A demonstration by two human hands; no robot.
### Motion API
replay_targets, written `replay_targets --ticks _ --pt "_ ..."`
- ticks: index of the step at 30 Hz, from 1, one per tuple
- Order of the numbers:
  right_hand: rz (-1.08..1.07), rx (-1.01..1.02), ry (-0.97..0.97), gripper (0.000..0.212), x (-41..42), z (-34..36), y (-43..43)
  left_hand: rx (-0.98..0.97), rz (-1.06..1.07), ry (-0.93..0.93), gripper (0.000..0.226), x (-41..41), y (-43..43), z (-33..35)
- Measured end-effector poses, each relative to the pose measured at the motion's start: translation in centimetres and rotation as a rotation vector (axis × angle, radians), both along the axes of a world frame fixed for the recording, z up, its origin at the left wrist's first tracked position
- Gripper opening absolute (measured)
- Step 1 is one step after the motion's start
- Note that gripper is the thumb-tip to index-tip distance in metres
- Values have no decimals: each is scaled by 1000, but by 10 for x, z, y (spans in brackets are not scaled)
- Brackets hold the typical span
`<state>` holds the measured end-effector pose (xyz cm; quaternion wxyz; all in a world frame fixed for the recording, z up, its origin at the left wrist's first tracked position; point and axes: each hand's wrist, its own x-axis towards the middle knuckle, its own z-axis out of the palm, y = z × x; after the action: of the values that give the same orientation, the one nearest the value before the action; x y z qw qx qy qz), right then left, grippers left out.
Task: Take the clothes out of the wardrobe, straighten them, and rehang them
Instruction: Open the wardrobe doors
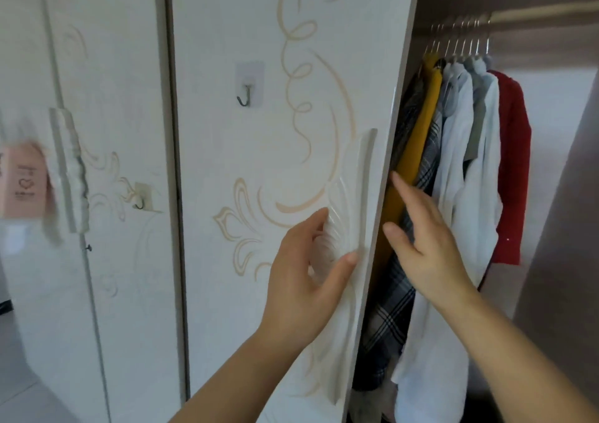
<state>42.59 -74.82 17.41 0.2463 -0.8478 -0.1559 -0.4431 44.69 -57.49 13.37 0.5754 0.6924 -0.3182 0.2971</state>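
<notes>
Likely the packed clothes (pixel 460 150) on the wardrobe rail (pixel 534 12) could snag neighbours as one lifts out. The left hand (pixel 308 280) grips the door handle (pixel 366 195); the right hand (pixel 424 247), fingers straight, reaches among them.

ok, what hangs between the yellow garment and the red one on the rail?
Head view: a grey plaid garment, then white shirts with a grey-green piece among them, all packed close together.
</notes>
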Motion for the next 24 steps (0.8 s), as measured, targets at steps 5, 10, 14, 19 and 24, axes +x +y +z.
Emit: replay_targets --ticks 5,10,14,19,24 --pt "270 -26 -48 67 4 11 38 -31 -1 14 55 -23 42 2" --pt "435 -26 -25 65 5 17 86 28 83 0 63 -41 90 1" --pt "483 -60 -7 71 6 23 134 39 168 -11 79 -52 131 1" --pt "595 -120 -89 76 7 26 204 206 382 -205 97 -66 182 4" --pt "658 -131 -172 80 13 27 274 268 728 -375 87 -63 248 11"
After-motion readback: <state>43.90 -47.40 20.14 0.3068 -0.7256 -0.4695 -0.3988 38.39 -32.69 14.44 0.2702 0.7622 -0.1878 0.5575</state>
